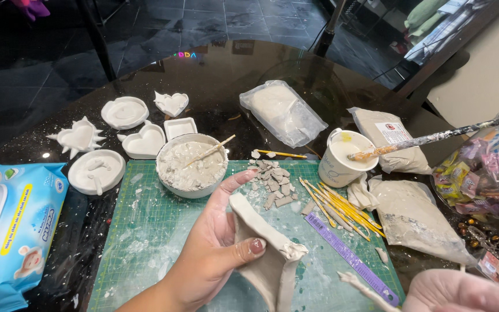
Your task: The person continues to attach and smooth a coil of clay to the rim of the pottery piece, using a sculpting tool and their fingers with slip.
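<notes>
My left hand (pixel 215 245) holds a folded slab of pale grey clay (pixel 270 254) over the green cutting mat (pixel 145 231), thumb pressed on its front. My right hand (pixel 463 292) shows only at the bottom right corner, blurred, with a thin strip of clay (pixel 365 289) reaching from it toward the slab; its grip is unclear. Just beyond the left hand stands a white bowl (pixel 192 164) of wet clay with a wooden stick in it, and dry clay crumbs (pixel 272 182) lie on the mat.
Several white clay dishes, round, heart and spiky, sit at back left (pixel 125 112). A blue wipes pack (pixel 10 225) lies left. Yellow modelling tools (pixel 342 208), a purple ruler (pixel 350 257), a paper cup (pixel 345 159) with a brush, clay bags (pixel 281 112) and a sweets bag (pixel 483 173) crowd the right.
</notes>
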